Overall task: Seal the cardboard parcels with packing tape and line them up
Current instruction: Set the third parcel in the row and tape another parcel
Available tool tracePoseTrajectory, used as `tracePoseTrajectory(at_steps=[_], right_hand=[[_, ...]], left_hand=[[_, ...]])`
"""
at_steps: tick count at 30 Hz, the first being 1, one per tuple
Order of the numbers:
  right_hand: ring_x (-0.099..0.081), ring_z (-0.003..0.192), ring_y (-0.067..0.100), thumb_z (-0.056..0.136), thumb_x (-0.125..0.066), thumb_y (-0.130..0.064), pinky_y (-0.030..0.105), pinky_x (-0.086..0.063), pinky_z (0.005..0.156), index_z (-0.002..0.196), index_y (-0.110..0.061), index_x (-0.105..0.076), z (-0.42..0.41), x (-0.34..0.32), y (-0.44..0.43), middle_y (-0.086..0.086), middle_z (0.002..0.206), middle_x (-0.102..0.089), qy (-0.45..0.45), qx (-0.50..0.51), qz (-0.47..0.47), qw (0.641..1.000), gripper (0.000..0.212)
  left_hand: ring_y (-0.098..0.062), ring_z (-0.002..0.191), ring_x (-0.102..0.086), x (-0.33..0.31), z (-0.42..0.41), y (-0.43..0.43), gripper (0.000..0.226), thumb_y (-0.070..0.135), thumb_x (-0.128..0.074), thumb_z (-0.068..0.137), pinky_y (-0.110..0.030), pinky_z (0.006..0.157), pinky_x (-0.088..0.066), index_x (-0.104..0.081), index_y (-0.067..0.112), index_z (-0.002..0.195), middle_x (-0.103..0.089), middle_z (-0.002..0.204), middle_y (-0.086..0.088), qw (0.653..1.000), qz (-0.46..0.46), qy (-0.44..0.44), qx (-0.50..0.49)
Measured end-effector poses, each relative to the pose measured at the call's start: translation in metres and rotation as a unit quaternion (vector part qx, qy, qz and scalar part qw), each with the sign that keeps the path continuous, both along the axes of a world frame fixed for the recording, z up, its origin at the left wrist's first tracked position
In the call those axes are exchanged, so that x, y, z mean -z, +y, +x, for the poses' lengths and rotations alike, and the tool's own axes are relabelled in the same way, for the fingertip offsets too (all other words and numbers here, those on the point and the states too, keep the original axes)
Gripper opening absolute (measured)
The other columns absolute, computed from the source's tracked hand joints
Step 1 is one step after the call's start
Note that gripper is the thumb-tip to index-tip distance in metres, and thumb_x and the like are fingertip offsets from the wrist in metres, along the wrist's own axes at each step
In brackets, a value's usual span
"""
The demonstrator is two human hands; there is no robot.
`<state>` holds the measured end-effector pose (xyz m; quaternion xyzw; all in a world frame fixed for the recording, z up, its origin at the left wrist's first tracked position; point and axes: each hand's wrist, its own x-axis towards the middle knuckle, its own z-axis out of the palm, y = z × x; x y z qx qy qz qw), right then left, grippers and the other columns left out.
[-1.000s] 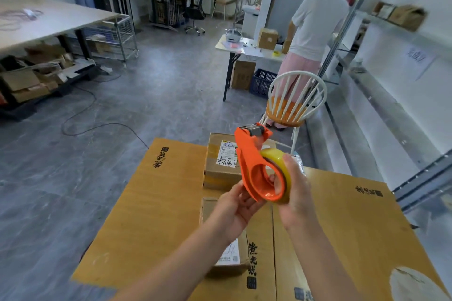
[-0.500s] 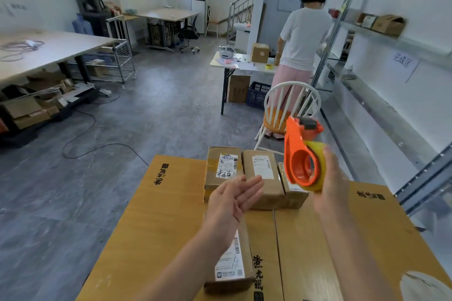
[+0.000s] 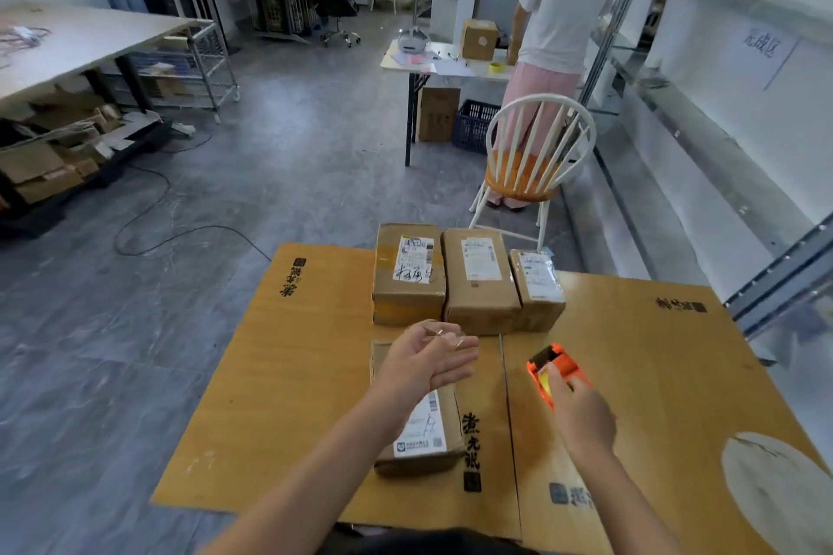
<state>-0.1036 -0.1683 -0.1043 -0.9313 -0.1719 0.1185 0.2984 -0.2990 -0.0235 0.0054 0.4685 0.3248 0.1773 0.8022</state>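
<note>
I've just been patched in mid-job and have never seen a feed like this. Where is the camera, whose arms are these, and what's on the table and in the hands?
There is no machine here. The two bare arms belong to a person, and the view comes from a wide-angle camera on that person's head, looking forward and down. The left hand is open, fingers relaxed, above the near parcel on the table. The right hand grips an orange tape dispenser low over the table; I cannot tell whether it touches. A row of three parcels stands side by side at the far edge. Beyond are a white chair and another person.
</note>
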Motion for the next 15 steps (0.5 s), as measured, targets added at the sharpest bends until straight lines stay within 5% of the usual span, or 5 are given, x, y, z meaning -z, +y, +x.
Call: tracePoseTrajectory(at_steps=[5,9,15], right_hand=[[-0.051,0.056,0.012,0.095,-0.033,-0.061,0.029,-0.042,0.054,0.062,-0.024,-0.05,-0.015,0.048,-0.01,-0.007,0.057,-0.052,-0.075,-0.078,-0.095,0.989,0.052],[-0.045,0.068,0.015,0.093,-0.036,-0.064,0.03,-0.033,0.062,0.067,-0.027,-0.041,-0.025,0.062,-0.016,-0.011,0.067,-0.047,-0.088,-0.163,-0.181,0.966,0.045],[-0.055,0.099,0.016,0.095,-0.048,-0.057,0.032,-0.038,0.093,0.082,-0.027,-0.054,-0.03,0.072,-0.009,-0.01,0.088,-0.053,-0.035,-0.241,-0.311,0.919,0.034]], left_hand=[[-0.026,0.104,-0.071,0.013,-0.003,-0.003,0.024,0.012,-0.056,0.099,-0.046,0.097,-0.054,-0.058,0.002,0.12,-0.074,0.111,-0.013,0.999,-0.024,0.027,-0.004],[-0.026,0.103,-0.072,0.021,-0.005,-0.008,0.02,0.009,-0.055,0.099,-0.044,0.096,-0.055,-0.058,0.002,0.118,-0.074,0.11,-0.014,0.998,-0.033,0.044,-0.009],[-0.024,0.102,-0.072,0.024,-0.009,-0.01,0.025,0.01,-0.062,0.095,-0.039,0.092,-0.058,-0.059,0.001,0.117,-0.075,0.108,-0.011,0.998,-0.011,0.06,0.007]])
